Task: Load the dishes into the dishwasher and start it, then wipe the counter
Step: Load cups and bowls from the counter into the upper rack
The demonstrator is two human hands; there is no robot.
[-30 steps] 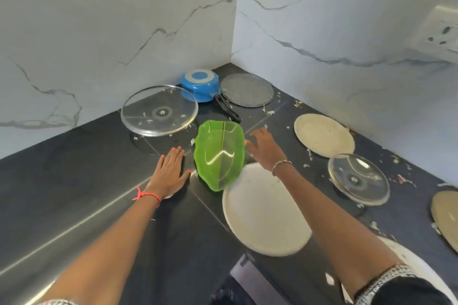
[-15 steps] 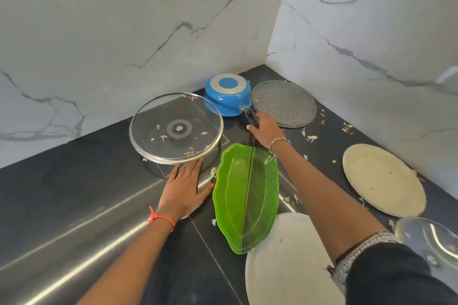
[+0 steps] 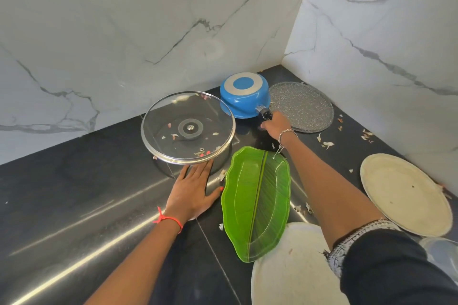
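Head view: you look down on a dark glossy bench [image 3: 74, 205] set in a corner of white marble walls [image 3: 124, 32].
Right hand: your right hand [image 3: 276, 125] reaches toward the corner, with its fingers curled round the black handle [image 3: 265, 114] of the upturned blue saucepan [image 3: 244, 99].
Left hand: your left hand [image 3: 192, 189] lies palm down on the bench. Its fingers are straight, and their tips touch the steel pot [image 3: 220, 163] under the round glass lid [image 3: 188, 129].
Dishes: the green leaf-shaped plastic plate [image 3: 257, 203] lies between your forearms, its near tip at the rim of the white round plate [image 3: 285, 270]. A grey speckled round plate [image 3: 301, 106] sits just beside the saucepan, and a cream round plate [image 3: 406, 193] lies near the right wall.
Debris: pale food scraps [image 3: 324, 142] are scattered on the bench.
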